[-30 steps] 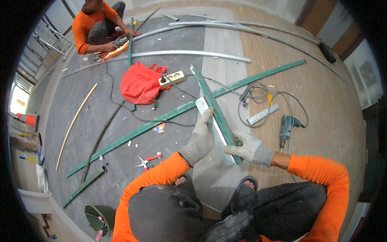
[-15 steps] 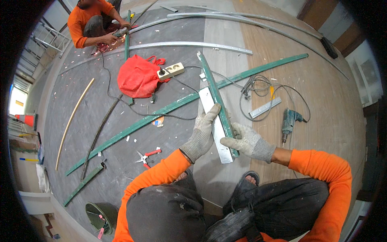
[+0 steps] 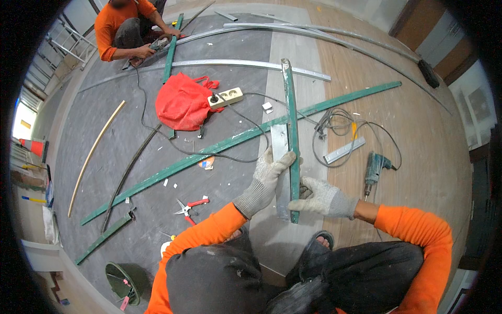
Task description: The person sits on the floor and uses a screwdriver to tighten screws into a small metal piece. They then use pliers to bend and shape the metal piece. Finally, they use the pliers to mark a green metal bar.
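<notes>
A short green metal bar (image 3: pixel 291 112) with a worn far end points almost straight away from me. Beside it, on its left, lies a silver metal strip (image 3: pixel 280 140), partly covered by my fingers. My left hand (image 3: pixel 265 180), in a pale knitted glove, is closed round both, thumb over the green bar. My gloved right hand (image 3: pixel 329 199) pinches the bar's near end from the right. Beyond them a long green bar (image 3: pixel 209 149) runs diagonally over the floor.
A green drill (image 3: pixel 373 168) with coiled cable lies right, near a small silver strip (image 3: pixel 344 150). Red-handled snips (image 3: pixel 189 209) and a dark bucket (image 3: pixel 125 281) are left. A power strip (image 3: pixel 226 98) rests by a red bag (image 3: pixel 183 102). Far left, a person (image 3: pixel 128 34) holds a power tool.
The held bar and strip have turned from leaning left to nearly straight ahead, and the strip's face shows narrower. Sparks at the other person's tool are gone.
</notes>
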Demonstrator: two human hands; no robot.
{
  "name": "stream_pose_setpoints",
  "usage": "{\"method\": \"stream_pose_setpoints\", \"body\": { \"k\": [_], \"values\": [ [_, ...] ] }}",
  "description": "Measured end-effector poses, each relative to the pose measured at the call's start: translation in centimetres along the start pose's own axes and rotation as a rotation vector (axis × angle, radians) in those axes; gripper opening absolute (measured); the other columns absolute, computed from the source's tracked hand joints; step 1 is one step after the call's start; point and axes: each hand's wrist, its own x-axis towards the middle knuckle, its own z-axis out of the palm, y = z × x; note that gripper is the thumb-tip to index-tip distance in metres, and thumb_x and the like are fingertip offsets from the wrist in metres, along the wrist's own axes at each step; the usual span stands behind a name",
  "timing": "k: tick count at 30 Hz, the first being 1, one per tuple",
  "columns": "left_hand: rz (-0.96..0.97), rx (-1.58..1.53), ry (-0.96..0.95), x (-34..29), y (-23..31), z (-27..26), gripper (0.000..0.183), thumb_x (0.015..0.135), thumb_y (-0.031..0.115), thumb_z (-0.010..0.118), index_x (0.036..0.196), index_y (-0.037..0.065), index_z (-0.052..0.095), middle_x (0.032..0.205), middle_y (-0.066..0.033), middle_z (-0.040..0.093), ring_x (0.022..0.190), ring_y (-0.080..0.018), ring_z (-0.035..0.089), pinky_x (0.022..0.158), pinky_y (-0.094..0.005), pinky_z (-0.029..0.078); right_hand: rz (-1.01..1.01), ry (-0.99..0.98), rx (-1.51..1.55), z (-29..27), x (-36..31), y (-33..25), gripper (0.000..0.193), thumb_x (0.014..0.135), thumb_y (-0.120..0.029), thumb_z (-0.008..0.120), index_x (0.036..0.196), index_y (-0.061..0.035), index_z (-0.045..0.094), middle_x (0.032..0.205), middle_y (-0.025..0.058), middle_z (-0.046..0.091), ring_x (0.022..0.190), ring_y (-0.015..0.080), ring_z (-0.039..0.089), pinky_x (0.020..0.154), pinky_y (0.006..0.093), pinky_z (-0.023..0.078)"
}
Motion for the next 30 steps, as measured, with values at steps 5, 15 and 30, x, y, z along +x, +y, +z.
{"method": "stream_pose_setpoints", "body": {
  "k": [5,15,30],
  "values": [
    [0.115,0.297,0.013,-0.9,0.0,-1.1,0.063,0.093,0.038,0.075,0.136,0.000,0.049,0.118,-0.0136,0.066,0.109,-0.0189,0.065,0.097,-0.0383,0.054,-0.011,0.228,0.023,-4.2,0.8,-2.0,0.081,0.093,-0.055,0.071,0.145,0.0036,0.048,0.123,0.0197,0.066,0.117,0.0270,0.066,0.102,0.0391,0.053],
    [0.103,0.871,0.037,-2.4,-0.1,2.0,0.097,0.086,0.046,0.081,0.152,-0.008,0.034,0.139,-0.0295,0.056,0.133,-0.0354,0.055,0.111,-0.0443,0.045,-0.143,0.328,0.075,-4.7,-0.4,-2.1,0.072,0.087,-0.046,0.081,0.133,0.0053,0.059,0.116,0.0198,0.070,0.106,0.0259,0.068,0.096,0.0390,0.055],
    [-0.115,0.434,-0.092,-3.9,-3.2,2.8,0.082,0.088,0.007,0.078,0.153,-0.010,0.031,0.147,-0.0272,0.050,0.138,-0.0308,0.051,0.113,-0.0391,0.044,-0.042,0.295,0.245,-3.3,-2.3,2.0,0.089,0.080,-0.047,0.087,0.137,0.0110,0.050,0.130,0.0219,0.062,0.124,0.0264,0.059,0.108,0.0377,0.047]
  ]
}}
